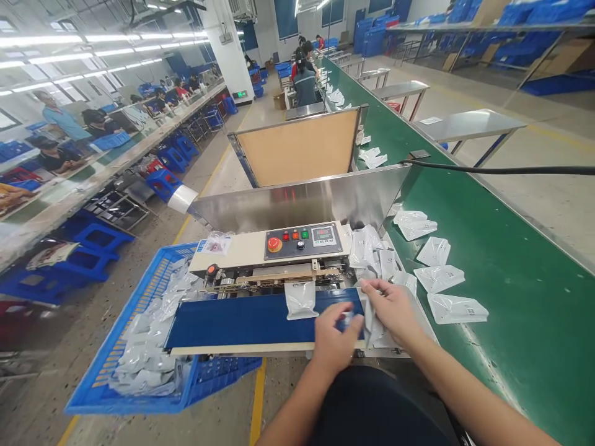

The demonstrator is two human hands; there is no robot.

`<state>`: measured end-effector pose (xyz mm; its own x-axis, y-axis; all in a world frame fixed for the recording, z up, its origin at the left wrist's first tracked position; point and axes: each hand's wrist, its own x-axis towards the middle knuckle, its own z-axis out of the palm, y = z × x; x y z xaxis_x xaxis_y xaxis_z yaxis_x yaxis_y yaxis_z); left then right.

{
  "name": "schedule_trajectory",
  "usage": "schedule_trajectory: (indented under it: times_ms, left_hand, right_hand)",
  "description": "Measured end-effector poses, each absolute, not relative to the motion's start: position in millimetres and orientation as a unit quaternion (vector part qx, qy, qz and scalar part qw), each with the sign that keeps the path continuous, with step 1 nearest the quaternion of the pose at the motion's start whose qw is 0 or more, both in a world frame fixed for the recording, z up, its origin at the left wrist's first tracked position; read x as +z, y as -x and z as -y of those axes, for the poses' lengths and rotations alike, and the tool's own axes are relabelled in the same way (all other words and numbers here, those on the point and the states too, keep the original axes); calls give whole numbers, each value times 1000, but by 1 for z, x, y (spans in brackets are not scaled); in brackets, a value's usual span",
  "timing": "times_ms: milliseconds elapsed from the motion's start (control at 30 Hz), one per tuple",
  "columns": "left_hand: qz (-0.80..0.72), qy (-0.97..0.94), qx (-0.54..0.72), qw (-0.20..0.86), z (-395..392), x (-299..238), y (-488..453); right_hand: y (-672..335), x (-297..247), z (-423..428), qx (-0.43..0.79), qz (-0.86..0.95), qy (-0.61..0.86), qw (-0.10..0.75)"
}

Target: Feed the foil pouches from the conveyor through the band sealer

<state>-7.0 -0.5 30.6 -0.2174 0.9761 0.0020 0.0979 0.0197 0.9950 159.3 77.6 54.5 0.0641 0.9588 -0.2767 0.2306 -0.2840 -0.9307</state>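
Note:
My right hand (pixel 393 310) pinches the upper edge of a small white plastic bag (pixel 369 319), which hangs upright at the right end of the blue conveyor belt (pixel 223 322). Just left of that bag, my left hand (pixel 335 334) is over the belt with thumb and fingers apart, slightly blurred. Another white bag (pixel 300 300) has its top edge in the band sealer (pixel 279 272) and its body lying on the belt. More white bags (pixel 367 248) are heaped at the sealer's right end, partly behind my right hand.
A blue basket (pixel 116 322) full of white bags stands left of the sealer. On the right runs a green conveyor (pixel 525 310) with several loose bags (pixel 458 308). A steel panel (pixel 297 201) rises behind the control panel (pixel 300 241). A black cable (pixel 502 170) crosses the green conveyor. People sit further back.

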Motion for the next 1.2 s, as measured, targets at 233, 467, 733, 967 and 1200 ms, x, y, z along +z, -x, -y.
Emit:
schedule_trajectory:
  times_ms: [233,467,733,967,1200]
  left_hand:
    - [-562,-429,531,467,-21,43,-20]
    - [-606,-448,498,429,-30,20,-18]
    - [-668,-293,484,484,-68,-22,-18]
    - [-662,-213,531,485,-62,-34,21]
    - [-720,-175,587,327,-21,-33,92]
  right_hand:
    - [-164,62,-73,598,356,536,477]
    - [-188,37,-56,538,452,601,381]
    - [-186,12,-88,559,325,640,415]
    - [-139,16,-106,619,361,615,329]
    - [-290,-14,-89,324,373,799,344]
